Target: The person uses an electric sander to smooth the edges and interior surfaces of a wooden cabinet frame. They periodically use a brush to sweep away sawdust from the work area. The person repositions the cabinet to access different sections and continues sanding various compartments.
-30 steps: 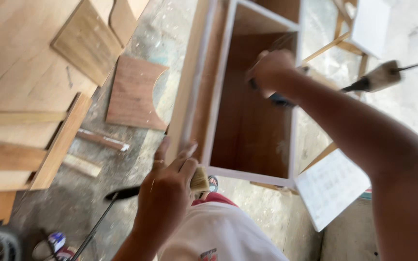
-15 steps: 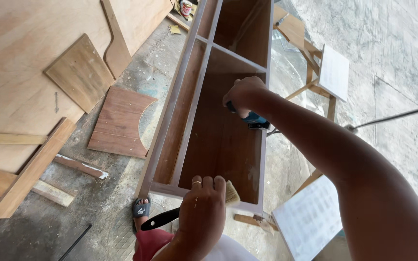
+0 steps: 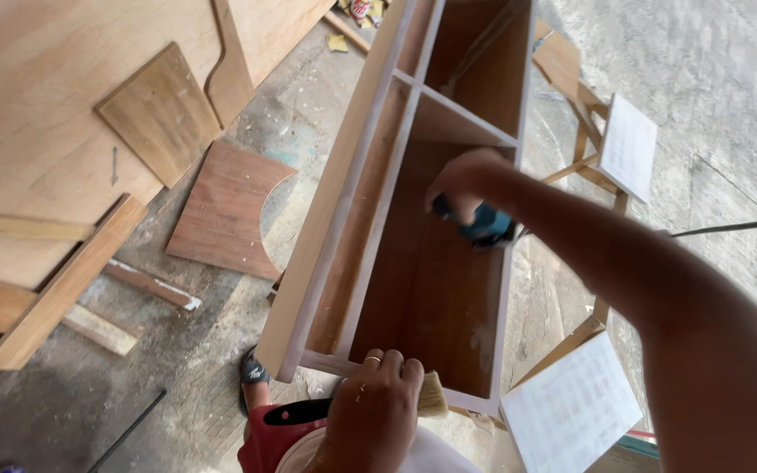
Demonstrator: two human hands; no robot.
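Head view shows the right hand [image 3: 464, 182] closed on a blue tool [image 3: 485, 225] inside the cabinet [image 3: 335, 201], the left hand [image 3: 377, 394] gripping a brush [image 3: 431, 394] at its near rim (the inside looks darkened already, the outer edges bare).

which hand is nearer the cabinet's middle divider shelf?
Right. The right hand, gripping a blue power tool, is just below the divider shelf. The left hand holds a paintbrush at the cabinet's near end.
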